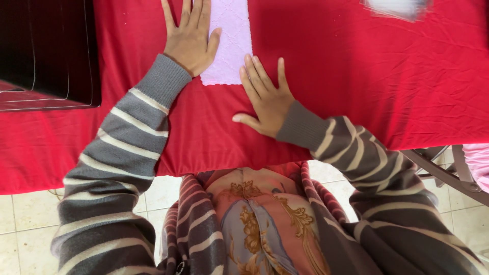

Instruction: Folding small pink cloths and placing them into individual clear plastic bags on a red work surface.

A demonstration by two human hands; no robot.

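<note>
Left hand: left hand (191, 38) lies flat, fingers spread, on the pale pink cloth (229, 43).
Right hand: right hand (265, 97) flat and empty, fingertips at the cloth's lower right corner.
Container: dark box (48, 51) at left; contents hidden.
Surface: red tablecloth (367, 76); blurred, possibly clear plastic item (397, 7) at the top edge.
Room: pale tiled floor (25, 224).

Left hand (191, 38) flat, fingers spread, right hand (267, 99) flat
</note>
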